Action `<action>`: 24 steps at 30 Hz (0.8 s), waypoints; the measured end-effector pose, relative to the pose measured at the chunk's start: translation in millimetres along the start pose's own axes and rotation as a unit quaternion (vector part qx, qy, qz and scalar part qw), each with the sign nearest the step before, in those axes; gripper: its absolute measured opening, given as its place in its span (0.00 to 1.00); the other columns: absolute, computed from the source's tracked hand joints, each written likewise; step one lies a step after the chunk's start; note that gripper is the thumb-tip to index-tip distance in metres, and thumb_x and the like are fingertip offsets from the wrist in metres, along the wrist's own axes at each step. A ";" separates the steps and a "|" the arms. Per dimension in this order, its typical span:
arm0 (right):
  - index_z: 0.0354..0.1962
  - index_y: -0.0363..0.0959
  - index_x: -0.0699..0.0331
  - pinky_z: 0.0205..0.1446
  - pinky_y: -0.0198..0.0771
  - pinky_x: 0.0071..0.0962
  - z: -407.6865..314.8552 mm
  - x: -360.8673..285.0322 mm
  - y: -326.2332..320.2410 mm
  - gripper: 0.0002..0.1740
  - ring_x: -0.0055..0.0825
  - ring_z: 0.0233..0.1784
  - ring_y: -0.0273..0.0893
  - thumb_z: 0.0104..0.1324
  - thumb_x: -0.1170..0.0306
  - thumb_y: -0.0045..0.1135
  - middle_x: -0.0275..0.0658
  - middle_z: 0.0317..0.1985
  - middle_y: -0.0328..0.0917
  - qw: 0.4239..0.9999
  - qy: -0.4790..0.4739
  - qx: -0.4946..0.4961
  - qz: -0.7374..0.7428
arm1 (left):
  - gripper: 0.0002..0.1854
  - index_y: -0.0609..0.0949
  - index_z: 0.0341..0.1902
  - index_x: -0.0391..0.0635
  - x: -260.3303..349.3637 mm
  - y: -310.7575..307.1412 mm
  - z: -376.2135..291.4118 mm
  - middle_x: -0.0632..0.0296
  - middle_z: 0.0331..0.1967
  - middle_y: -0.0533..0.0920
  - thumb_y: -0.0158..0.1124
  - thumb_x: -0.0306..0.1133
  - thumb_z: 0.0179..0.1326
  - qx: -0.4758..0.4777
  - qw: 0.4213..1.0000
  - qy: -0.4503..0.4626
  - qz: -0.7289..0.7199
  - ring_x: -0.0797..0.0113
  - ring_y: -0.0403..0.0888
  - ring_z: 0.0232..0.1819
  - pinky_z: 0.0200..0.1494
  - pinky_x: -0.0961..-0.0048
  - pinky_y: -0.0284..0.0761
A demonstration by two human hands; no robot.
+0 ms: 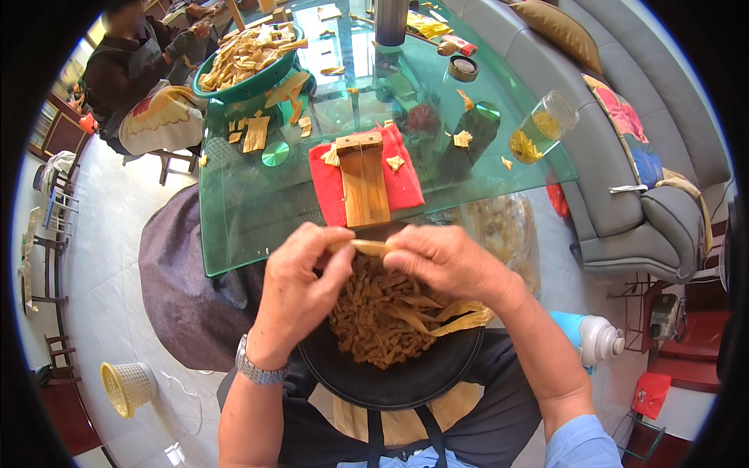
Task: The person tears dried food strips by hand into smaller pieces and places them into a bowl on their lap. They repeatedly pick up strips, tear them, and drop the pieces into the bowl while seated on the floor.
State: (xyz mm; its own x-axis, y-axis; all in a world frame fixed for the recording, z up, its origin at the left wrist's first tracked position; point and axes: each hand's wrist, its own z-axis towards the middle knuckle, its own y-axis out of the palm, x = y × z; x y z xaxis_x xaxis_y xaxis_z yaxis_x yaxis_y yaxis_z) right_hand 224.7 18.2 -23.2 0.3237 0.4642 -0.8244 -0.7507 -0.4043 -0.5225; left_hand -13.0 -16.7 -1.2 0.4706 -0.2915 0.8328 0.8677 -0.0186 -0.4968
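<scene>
My left hand [307, 281], with a metal watch at its wrist, pinches one end of a tan dried strip [370, 247]. The strip's other end is between the fingers and thumb of my right hand [453, 263]. Both hands are above a round black basin [392, 393] on my lap. In it lies a heap of small brown cut pieces [383, 336], with a few long pale strips [462, 319] on the right side. Just beyond the hands, a wooden block with a lengthwise groove [364, 190] rests on a red cloth [406, 175] at the glass table's edge.
The glass table [251, 205] bears a green basin [213, 93] of tan strips, a dark cylinder [391, 23], a loose lid [463, 68] and a glass jar [544, 128]. A person [126, 70] sits at the left. A grey sofa [544, 76] flanks the right; a plastic basket [131, 386] stands on the floor.
</scene>
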 end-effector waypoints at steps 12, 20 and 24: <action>0.43 0.80 0.61 0.41 0.78 0.42 33.3 49.8 -0.2 0.08 0.49 0.39 0.82 0.74 0.66 0.60 0.46 0.35 0.83 0.966 0.047 0.084 -0.238 | 0.09 0.86 0.47 0.40 -70.6 34.5 45.2 0.61 0.34 0.85 0.69 0.30 0.67 0.060 0.986 -0.140 -0.065 0.72 0.82 0.34 0.41 0.73 0.80; 0.39 0.79 0.61 0.40 0.77 0.45 1.8 47.7 -6.3 0.09 0.50 0.38 0.82 0.73 0.64 0.60 0.47 0.33 0.83 0.976 -0.004 0.103 -0.194 | 0.10 0.88 0.44 0.44 -38.1 18.7 26.0 0.57 0.36 0.81 0.69 0.37 0.68 -0.005 0.994 -0.086 0.060 0.61 0.83 0.38 0.44 0.64 0.79; 0.46 0.84 0.59 0.45 0.79 0.37 8.8 7.3 -9.9 0.12 0.40 0.40 0.84 0.65 0.70 0.66 0.37 0.34 0.84 0.969 -0.112 0.105 -0.193 | 0.17 0.88 0.45 0.42 -18.2 7.2 13.5 0.62 0.33 0.82 0.66 0.45 0.73 -0.002 0.988 -0.147 0.051 0.69 0.81 0.35 0.40 0.71 0.78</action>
State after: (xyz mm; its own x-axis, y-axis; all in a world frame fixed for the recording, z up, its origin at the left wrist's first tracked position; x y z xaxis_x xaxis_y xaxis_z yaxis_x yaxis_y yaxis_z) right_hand 229.4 32.5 -22.1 0.4884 0.7179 -0.4961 -0.7072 -0.0074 -0.7069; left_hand -13.2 1.4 -16.7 0.5813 -0.0024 0.8137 0.8136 -0.0066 -0.5813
